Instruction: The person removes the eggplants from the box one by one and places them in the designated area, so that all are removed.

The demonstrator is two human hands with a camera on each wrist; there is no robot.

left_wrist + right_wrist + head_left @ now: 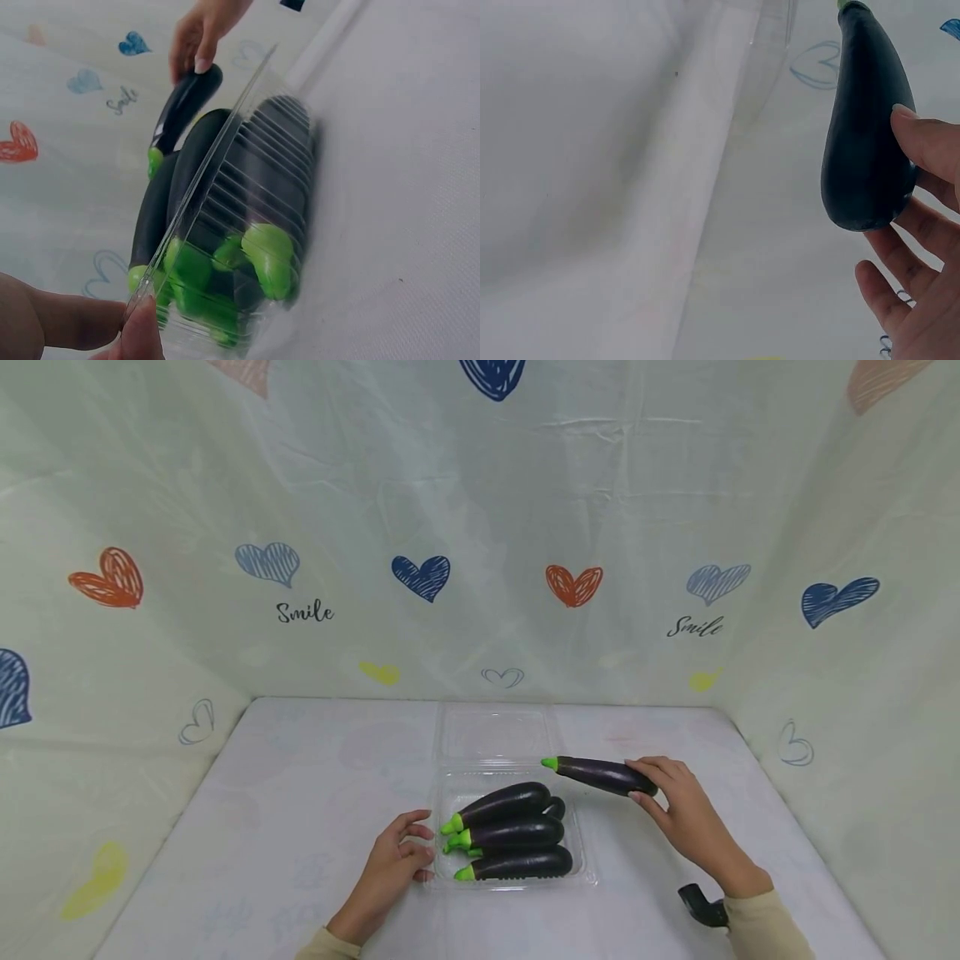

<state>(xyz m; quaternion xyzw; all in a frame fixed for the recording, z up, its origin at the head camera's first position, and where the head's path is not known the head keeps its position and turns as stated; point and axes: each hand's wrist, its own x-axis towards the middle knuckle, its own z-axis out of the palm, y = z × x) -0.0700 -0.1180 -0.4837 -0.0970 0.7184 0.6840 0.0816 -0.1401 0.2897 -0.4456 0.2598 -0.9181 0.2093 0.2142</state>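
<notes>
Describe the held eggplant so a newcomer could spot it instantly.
On the white table sits an open clear box of eggplants. Near its far right corner, the right hand grips one eggplant by its thick end. Unlike those lying in the box, this one is held up.

A clear plastic container (pixel 585 864) sits on the bench (pixel 300 810), its lid (pixel 495 732) folded back on the far side. The left hand (pixel 395 857) pinches its left rim. Inside lie at least 4 glossy, dark eggplants (pixel 521 832), green stem ends leftward. The right hand (pixel 688 817) grips 1 more eggplant (pixel 596 774) by its rounded end, raised beside the container, stem leftward.
</notes>
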